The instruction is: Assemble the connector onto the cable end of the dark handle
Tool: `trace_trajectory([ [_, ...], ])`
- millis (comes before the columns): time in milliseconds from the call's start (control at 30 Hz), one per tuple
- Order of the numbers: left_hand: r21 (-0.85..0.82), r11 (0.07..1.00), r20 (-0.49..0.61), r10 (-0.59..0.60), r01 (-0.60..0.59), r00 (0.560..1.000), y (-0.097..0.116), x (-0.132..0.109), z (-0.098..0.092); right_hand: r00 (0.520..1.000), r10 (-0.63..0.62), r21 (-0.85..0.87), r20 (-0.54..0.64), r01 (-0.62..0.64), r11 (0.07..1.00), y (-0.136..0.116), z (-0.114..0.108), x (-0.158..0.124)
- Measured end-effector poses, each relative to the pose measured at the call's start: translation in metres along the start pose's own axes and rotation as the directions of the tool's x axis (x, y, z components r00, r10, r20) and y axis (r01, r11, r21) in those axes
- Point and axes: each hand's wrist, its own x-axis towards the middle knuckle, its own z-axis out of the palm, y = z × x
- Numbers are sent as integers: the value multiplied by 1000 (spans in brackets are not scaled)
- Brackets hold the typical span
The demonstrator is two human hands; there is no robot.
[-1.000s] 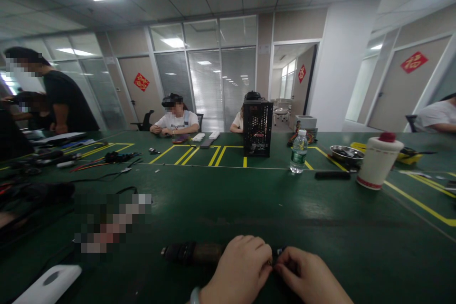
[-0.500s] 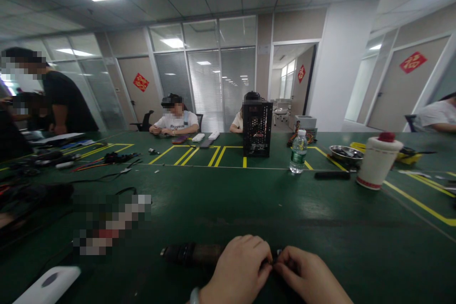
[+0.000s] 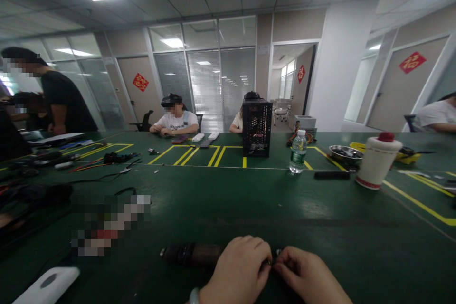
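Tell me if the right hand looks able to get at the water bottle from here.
Probably yes, with a stretch forward: no obstacle shows on the green tabletop between the right hand and the water bottle. It is engaged close beside the left hand, though.

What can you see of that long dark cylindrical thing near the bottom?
The long, dark cylindrical object lies sideways on the green table, its small metallic tip pointing left. The section behind the tip is black and ringed; the next looks dull brown. The person's left grip hides its other end; contact and material are unclear.
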Motion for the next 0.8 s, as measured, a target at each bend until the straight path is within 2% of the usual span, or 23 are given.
trace_trajectory([
  [800,-1,1000,9,0,0,1000,0,0,0,1000,-19,45,11,19,999,-4,-2,-3],
])
